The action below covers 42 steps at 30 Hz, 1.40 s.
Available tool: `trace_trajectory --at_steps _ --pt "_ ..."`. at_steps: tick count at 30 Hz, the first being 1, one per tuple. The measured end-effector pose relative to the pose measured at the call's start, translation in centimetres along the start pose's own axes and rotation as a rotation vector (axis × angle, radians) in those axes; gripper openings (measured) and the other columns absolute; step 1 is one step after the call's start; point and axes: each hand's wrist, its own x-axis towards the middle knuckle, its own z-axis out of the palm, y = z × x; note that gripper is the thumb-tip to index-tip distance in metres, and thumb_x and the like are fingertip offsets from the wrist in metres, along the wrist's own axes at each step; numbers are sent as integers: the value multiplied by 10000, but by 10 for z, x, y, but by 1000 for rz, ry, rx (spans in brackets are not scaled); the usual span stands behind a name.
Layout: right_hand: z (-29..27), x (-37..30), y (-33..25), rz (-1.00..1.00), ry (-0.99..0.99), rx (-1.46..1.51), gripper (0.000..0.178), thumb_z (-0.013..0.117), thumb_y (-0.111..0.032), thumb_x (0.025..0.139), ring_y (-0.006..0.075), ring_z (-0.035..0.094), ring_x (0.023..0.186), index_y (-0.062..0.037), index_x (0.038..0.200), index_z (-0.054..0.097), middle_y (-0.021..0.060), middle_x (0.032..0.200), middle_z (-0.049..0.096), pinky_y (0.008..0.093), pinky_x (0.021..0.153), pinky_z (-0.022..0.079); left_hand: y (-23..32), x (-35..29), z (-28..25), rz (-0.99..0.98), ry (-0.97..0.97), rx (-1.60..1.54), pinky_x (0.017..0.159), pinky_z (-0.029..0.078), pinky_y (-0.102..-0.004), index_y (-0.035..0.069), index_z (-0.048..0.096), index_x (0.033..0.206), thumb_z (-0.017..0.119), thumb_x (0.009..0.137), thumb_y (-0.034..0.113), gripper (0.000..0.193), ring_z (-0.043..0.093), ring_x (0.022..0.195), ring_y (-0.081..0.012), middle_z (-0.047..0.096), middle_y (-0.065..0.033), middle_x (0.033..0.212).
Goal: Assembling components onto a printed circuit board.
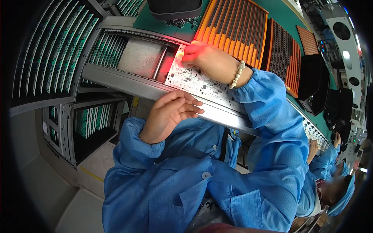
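A white printed circuit board [198,84] with small dark parts lies on the conveyor in front of me, and red light falls on its left end. My right hand [208,61], a beaded bracelet at its wrist, reaches over the board from the right. Its fingers are bent down together at the board's far left part; whatever they pinch is hidden. Near the conveyor's front rail [221,115], my left hand [171,112] is held with the palm turned up. Its fingers are loosely curled and apart, with nothing in them.
A metal bar [160,63] crosses the conveyor left of the board. Racks of upright green boards [58,50] stand at the left. On the green table [142,19] are orange trays of black parts [233,29] and a black bin [175,9]. A co-worker [330,186] sits at the right.
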Motion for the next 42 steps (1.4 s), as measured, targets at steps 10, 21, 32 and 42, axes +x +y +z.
trace_trajectory --at_steps 10,21,32,42 --pt "-24 -18 -20 -113 171 -125 216 624 -69 759 277 618 974 -21 951 711 88 990 658 373 887 519 -3 4 12 -46 41 -92 1002 493 -423 -24 526 1188 341 1067 213 324 598 1184 -329 614 -226 1224" --pt "-11 -97 -100 -108 148 -135 281 641 -122 674 227 625 929 -5 921 708 85 949 653 333 836 514 -26 22 47 -256 -10 -377 1039 429 -402 -20 470 1299 316 1072 342 454 552 1146 -197 571 -112 1189" --pt "-47 -141 -98 28 313 -290 213 618 -125 736 238 593 853 -3 908 643 87 926 609 316 731 519 -28 43 59 -336 -226 -375 1124 352 -435 -55 455 1326 372 1051 312 467 494 1275 -257 536 -168 1334" --pt "-146 -312 -13 626 1295 -855 95 685 -28 835 325 640 769 -23 924 650 134 869 648 378 688 529 3 25 17 434 141 675 1140 360 -411 -73 493 1298 424 1033 200 386 501 1263 -298 545 -214 1310"
